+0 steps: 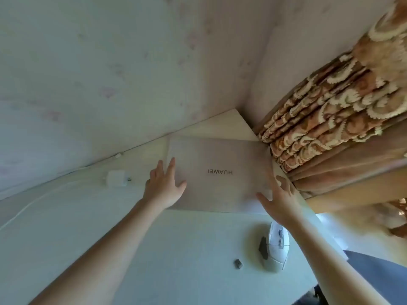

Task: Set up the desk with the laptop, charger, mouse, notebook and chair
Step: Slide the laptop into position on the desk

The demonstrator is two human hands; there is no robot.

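At the middle of the view, both bare hands reach to the closed laptop, which lies flat on the pale desk with its lid lettering reading upside down from the camera. The left hand lies with fingers spread, palm down, on the lid's corner at about eight o'clock; it grips nothing. The right hand is also spread wide, at the lid's edge toward four o'clock, thumb pointing toward the lid; whether it touches the lid cannot be told.

Toward five o'clock from the laptop, near the right forearm, a white mouse rests on the desk, apart from the laptop. A small dark object lies just at nine o'clock of the mouse. At nine o'clock of the laptop sits the white charger, its cable trailing off toward eight o'clock along the wall. Patterned brown curtains hang at two o'clock, beside the desk's end.
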